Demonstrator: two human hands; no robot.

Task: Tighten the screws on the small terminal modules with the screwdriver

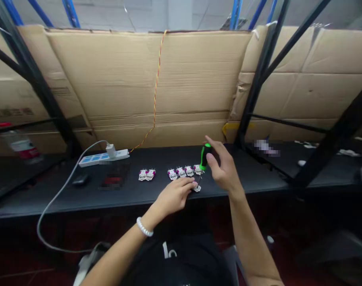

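My right hand (222,165) is closed round the black and green handle of a screwdriver (203,158), its index finger stretched over the top end. The thin shaft points down at a small white plastic part (197,188) near the table's front edge. My left hand (176,194) presses that part against the table with its fingertips, which hide some of it. Just behind stand several similar white and purple parts (181,172) in a row. Further left, two more such parts (147,174) sit side by side.
A white power strip (121,154) with a plugged-in charger and grey cable lies at the left of the black table (88,198). Near it is a small dark object (80,180). A bottle (24,149) stands far left. Black metal posts (255,91) flank the cardboard back wall (115,79).
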